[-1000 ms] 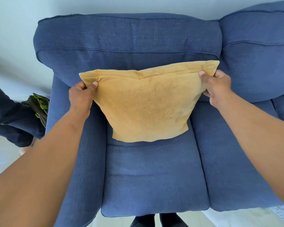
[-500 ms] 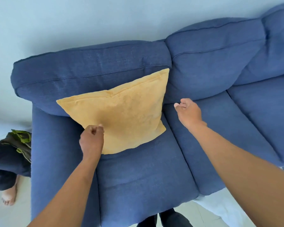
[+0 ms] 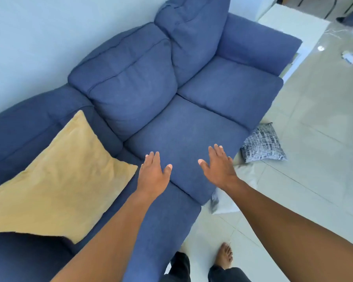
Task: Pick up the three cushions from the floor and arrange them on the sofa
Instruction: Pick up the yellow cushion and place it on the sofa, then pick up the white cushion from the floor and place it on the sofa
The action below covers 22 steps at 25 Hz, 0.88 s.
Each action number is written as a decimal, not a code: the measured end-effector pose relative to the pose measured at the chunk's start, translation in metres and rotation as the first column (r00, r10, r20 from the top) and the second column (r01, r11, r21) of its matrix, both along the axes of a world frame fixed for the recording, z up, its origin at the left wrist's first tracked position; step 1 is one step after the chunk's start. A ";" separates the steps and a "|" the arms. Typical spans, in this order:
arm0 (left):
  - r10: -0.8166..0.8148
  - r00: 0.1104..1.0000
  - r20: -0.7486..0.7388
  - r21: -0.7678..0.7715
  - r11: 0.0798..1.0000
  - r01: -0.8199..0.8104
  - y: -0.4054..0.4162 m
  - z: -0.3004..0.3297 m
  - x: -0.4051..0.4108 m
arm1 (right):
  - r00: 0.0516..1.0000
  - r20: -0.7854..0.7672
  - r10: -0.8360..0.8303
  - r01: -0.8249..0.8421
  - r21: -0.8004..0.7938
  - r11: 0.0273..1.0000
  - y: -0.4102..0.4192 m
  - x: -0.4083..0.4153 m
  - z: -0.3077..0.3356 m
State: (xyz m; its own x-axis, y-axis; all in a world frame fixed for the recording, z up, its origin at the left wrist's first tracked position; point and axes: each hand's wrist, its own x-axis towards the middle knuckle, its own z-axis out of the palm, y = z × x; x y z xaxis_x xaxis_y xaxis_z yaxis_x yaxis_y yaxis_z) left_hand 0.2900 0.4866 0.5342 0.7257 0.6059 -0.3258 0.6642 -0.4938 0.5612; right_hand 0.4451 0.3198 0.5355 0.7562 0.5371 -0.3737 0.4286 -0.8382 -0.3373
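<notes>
Two bare forearms with no sleeves, left hand (image 3: 153, 176) and right hand (image 3: 219, 168) without rings or watch. Dark trousers (image 3: 228, 274), one bare foot (image 3: 224, 254).

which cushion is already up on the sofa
The yellow cushion, leaning on the sofa's backrest. The black-and-white patterned cushion and pale cushion lie on the floor.

A yellow cushion (image 3: 63, 176) leans on the blue sofa (image 3: 192, 127) at left; a patterned cushion (image 3: 262, 143) lies on the tiled floor (image 3: 314, 180) at right.
</notes>
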 end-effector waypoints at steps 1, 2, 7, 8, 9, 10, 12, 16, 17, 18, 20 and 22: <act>-0.058 0.998 -0.024 0.021 0.998 0.058 -0.021 -0.001 0.015 | 0.999 0.000 -0.044 0.044 0.003 0.999 -0.028 0.006 0.000; -0.106 0.993 -0.056 0.045 0.993 0.108 -0.043 -0.002 0.029 | 0.997 0.000 -0.078 0.078 -0.005 0.997 -0.057 0.012 -0.001; -0.275 0.932 -0.238 0.141 0.939 0.314 -0.153 -0.013 0.073 | 0.986 -0.009 -0.168 0.168 -0.047 0.985 -0.184 0.037 -0.005; -0.295 0.923 -0.245 0.118 0.936 0.331 -0.171 -0.014 0.081 | 0.983 -0.017 -0.182 0.181 -0.055 0.982 -0.204 0.042 -0.006; -0.322 0.914 -0.245 0.094 0.931 0.353 -0.192 -0.014 0.092 | 0.979 -0.024 -0.202 0.201 -0.057 0.978 -0.226 0.048 -0.006; -0.346 0.906 -0.243 0.076 0.925 0.373 -0.210 -0.015 0.101 | 0.974 -0.027 -0.223 0.221 -0.059 0.974 -0.245 0.054 -0.008; -0.392 0.888 -0.239 0.041 0.910 0.413 -0.239 -0.019 0.121 | 0.964 -0.037 -0.264 0.261 -0.078 0.962 -0.280 0.065 -0.014; -0.461 0.848 -0.262 -0.023 0.881 0.473 -0.261 -0.032 0.154 | 0.944 -0.059 -0.326 0.319 -0.100 0.943 -0.312 0.084 -0.026; -0.472 0.838 -0.275 -0.040 0.876 0.480 -0.263 -0.037 0.164 | 0.937 -0.072 -0.342 0.334 -0.097 0.937 -0.315 0.091 -0.030; -0.482 0.829 -0.282 -0.062 0.872 0.486 -0.263 -0.045 0.177 | 0.928 -0.091 -0.361 0.352 -0.099 0.931 -0.318 0.098 -0.036; -0.485 0.826 -0.288 -0.098 0.873 0.478 -0.264 -0.060 0.199 | 0.916 -0.111 -0.385 0.374 -0.107 0.921 -0.322 0.111 -0.050; -0.481 0.827 -0.291 -0.140 0.876 0.461 -0.265 -0.081 0.224 | 0.896 -0.137 -0.423 0.410 -0.113 0.905 -0.324 0.131 -0.067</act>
